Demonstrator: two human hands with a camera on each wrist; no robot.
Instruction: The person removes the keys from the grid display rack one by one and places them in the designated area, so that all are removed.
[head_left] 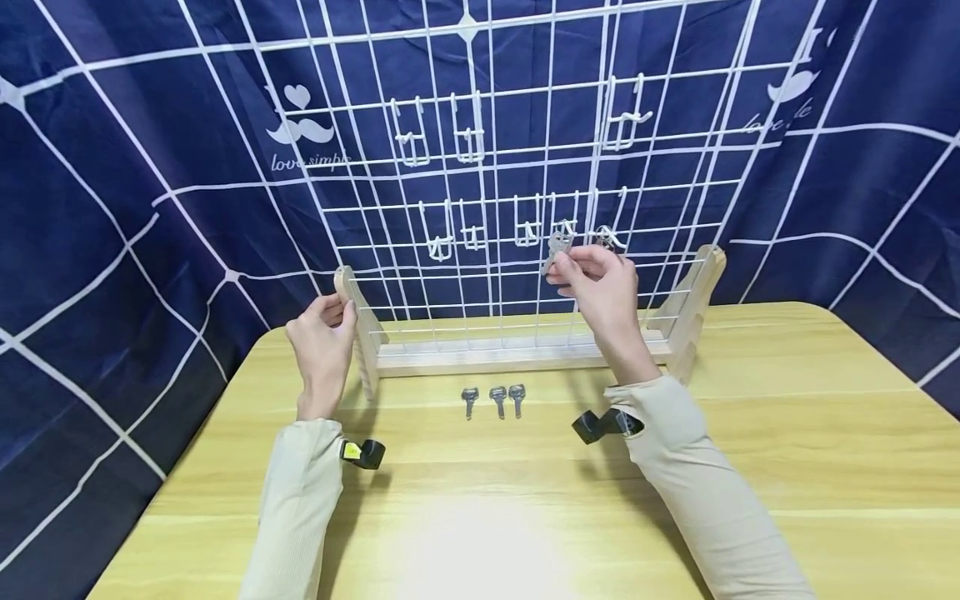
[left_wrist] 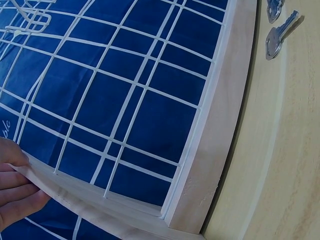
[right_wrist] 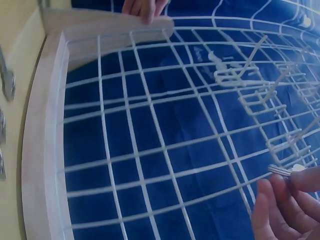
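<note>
My right hand (head_left: 603,287) pinches a silver key (head_left: 558,248) between thumb and fingers, in front of a lower-row hook on the white wire grid rack (head_left: 491,275). In the right wrist view, the ribbed edge of the key (right_wrist: 279,171) shows beyond the fingertips. My left hand (head_left: 322,346) grips the top of the rack's left wooden side post (head_left: 358,321), thumb on one face; the fingers are partly hidden. Three more keys (head_left: 498,402) lie in a row on the table before the rack. A metallic piece (head_left: 609,238) hangs just beyond my right hand, its shape partly covered.
White wire hooks (head_left: 468,142) hang in two rows on the grid, several of them bare. The rack's wooden base (head_left: 487,362) rests on a yellow wood-grain table (head_left: 450,483). Behind stands a dark blue curtain (head_left: 187,150) with white lines.
</note>
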